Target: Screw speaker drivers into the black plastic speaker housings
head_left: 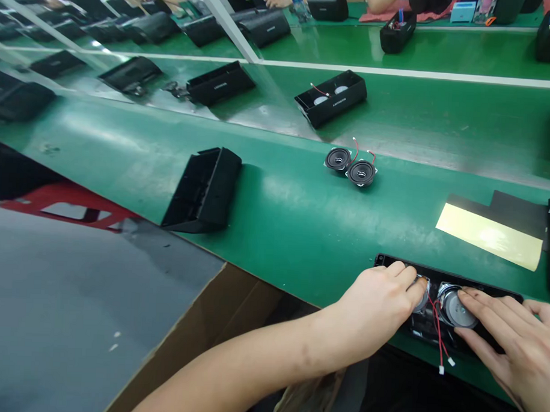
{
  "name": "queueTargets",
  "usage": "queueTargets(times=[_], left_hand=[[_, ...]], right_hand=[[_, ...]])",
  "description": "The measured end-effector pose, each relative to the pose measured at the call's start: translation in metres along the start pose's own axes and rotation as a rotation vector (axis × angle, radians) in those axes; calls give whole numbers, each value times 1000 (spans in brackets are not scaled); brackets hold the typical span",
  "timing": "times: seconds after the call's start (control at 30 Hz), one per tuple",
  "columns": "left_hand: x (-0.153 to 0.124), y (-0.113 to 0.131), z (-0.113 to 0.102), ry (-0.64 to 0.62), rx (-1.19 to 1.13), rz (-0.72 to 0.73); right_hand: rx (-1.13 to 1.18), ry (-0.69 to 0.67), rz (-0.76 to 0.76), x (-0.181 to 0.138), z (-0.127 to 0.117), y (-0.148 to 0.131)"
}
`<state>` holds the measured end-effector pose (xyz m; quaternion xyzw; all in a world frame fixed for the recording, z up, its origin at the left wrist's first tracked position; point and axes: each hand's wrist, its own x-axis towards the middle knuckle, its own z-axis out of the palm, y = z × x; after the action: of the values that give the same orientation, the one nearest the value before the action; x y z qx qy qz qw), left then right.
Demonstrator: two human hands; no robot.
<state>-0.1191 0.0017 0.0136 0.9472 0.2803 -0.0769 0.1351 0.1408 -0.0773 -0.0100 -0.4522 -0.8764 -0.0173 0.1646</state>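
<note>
A black speaker housing [439, 273] lies open at the near edge of the green bench. Inside it sit two round speaker drivers, the right one [454, 303] plainly seen, with red wires [438, 335] trailing out to small white plugs. My left hand [379, 309] rests on the left driver, fingertips pressing on it. My right hand [511, 340] lies flat over the right end of the housing, fingers touching the right driver. Farther back lie two loose drivers [351, 165] side by side, with red leads.
An empty black housing [203, 190] stands on its side at the left. Another housing [331, 98] with drivers rides the belt behind. A yellow sheet [488, 236] and a black one lie at the right. A cardboard box [198, 341] sits below the bench. Other people's hands work at the far side.
</note>
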Motion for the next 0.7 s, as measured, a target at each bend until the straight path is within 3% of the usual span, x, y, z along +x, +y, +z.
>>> queueTargets(times=[0.2,0.5,0.6,0.7], left_hand=[[-1,0,-2,-34,-11,-3],[2,1,-18,-85,1,-50],[-15,-6,-13,58,-25,-53],[-30,-38,21,356,26,102]], right_hand=[[38,52,177,3,2,-11],[-41,125,95,10,13,-8],[-13,156,81,14,5,-8],[96,319,220,-2,-10,3]])
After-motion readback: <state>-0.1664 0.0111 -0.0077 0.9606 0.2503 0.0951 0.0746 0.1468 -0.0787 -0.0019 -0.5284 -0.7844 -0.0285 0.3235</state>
